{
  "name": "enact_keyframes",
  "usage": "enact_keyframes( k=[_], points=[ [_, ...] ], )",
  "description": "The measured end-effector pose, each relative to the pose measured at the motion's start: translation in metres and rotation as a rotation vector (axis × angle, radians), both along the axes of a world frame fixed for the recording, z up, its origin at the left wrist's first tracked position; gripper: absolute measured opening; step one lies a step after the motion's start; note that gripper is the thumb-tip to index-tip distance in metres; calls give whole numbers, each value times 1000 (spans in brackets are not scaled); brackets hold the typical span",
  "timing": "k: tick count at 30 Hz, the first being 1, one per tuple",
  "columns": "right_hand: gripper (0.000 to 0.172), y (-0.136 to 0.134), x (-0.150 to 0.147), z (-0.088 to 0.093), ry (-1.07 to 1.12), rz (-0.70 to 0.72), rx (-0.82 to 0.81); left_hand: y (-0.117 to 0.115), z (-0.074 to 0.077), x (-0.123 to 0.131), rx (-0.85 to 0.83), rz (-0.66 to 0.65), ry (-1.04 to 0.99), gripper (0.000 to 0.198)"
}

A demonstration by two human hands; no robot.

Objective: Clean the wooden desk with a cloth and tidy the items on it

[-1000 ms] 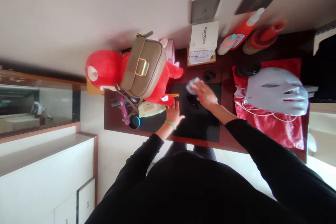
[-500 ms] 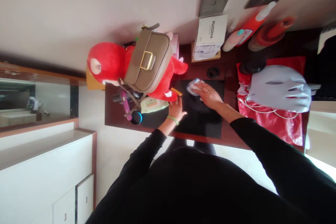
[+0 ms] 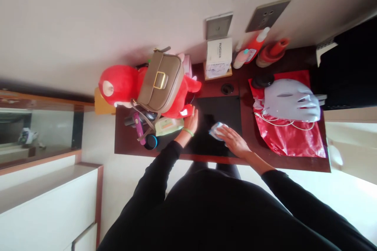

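Dark red-brown desk against a pale wall, seen from above. Right hand: palm down, fingers together, holding a crumpled white-and-blue cloth on the black mat, right of the mat's middle and nearer the desk's front edge than its back. Left hand: beside the foot of a red plush toy, at the right end of a pale green packet; whether its fingers grip anything cannot be told. Desk's left part: taupe handbag lying on the toy. Back edge: white box, right of the handbag. Right end: white helmet on a red plastic bag.
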State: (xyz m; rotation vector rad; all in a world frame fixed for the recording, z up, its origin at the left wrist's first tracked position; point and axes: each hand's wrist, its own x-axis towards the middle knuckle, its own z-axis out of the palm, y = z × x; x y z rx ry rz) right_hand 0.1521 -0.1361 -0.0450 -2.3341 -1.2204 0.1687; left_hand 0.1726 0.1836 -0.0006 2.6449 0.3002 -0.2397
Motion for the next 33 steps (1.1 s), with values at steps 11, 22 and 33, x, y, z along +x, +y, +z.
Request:
enact_keyframes(
  k=[11,22,33],
  points=[
    [65,-16,-1,-9,-162,-415,64,-28,10,-10,-13,-322,-75,20],
    [61,-15,-1,-4,-154,-431,47,-32,52,83,-60,-193,-260,43],
    [67,-15,-1,-9,-125,-430,56,5,118,300,-89,-193,-556,30]
  ],
)
